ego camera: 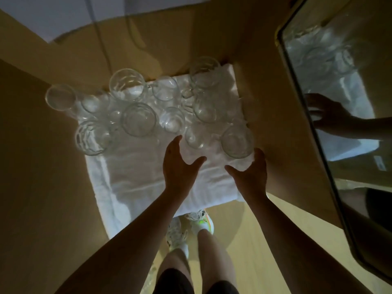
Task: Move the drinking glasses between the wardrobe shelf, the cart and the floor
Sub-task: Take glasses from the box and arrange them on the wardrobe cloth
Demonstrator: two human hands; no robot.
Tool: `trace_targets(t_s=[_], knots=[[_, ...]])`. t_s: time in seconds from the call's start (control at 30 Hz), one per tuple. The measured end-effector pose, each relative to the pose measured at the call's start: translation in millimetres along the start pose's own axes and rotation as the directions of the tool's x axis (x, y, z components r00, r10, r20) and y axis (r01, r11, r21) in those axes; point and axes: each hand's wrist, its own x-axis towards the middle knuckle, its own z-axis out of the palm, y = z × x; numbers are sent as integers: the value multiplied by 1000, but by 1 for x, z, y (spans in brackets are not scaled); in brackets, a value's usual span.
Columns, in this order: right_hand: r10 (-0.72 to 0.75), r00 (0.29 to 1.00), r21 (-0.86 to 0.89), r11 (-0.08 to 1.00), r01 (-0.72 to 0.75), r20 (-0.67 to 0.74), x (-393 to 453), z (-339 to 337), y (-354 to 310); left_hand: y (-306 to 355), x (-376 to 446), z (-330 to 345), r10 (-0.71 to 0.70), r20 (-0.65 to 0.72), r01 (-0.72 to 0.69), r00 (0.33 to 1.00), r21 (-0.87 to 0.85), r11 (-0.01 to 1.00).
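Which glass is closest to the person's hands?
The glass at the near right corner of the white cloth. Its rim sits right by the right hand; every other glass stands farther back on the shelf. Both hands hold nothing.

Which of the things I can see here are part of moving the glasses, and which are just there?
Part of the job:
drinking glasses standing on the white cloth
wardrobe shelf
left hand, right hand, both open, holding nothing

Just there:
mirror
shoes
hanging cord
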Motion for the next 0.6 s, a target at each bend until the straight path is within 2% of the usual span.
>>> trace_targets(t_s=[0.2,0.4,0.6], knots=[[-50,995,141,988,62,-89,20,19,2,-17,14,26,15,-92,-25,996,-105,994],[-58,989,177,981,82,-135,33,27,3,-19,22,40,8,-179,-34,984,-143,989],[-100,981,200,971,132,-165,31,29,3,-25,16,37,67,-222,-113,973,-205,972]])
